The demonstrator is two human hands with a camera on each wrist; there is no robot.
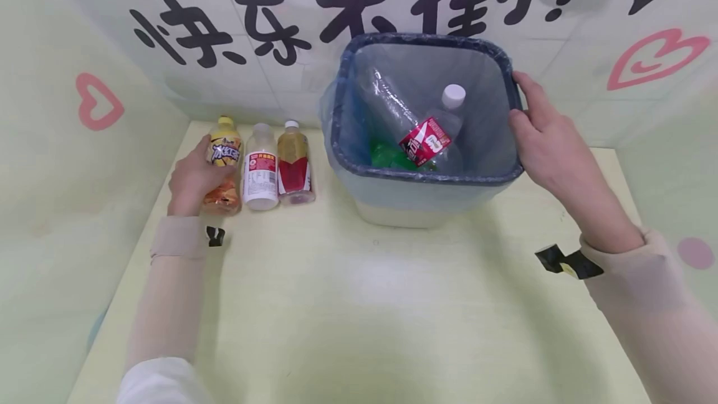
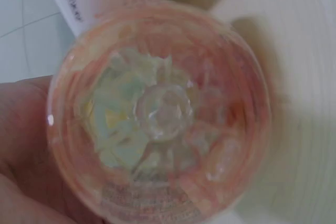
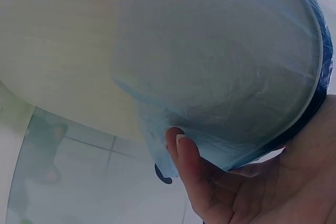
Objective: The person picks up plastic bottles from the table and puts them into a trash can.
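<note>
My left hand (image 1: 193,181) grips a yellow-capped orange drink bottle (image 1: 224,164) at the left end of a row of three bottles. In the left wrist view the bottle's clear base (image 2: 163,114) fills the frame, with my palm (image 2: 26,145) beside it. My right hand (image 1: 541,136) grips the right rim of a white bin (image 1: 415,207) lined with a blue bag (image 1: 342,142); thumb inside, fingers outside. The right wrist view shows my fingers (image 3: 191,169) curled under the bag-covered rim (image 3: 310,108). Inside the bin lie a clear white-capped bottle with a red label (image 1: 429,139) and something green (image 1: 387,156).
A white bottle with a red label (image 1: 261,170) and an amber drink bottle (image 1: 294,164) stand right of the held one. The pale yellow table (image 1: 359,304) meets green walls at left, back and right; the back wall bears black characters.
</note>
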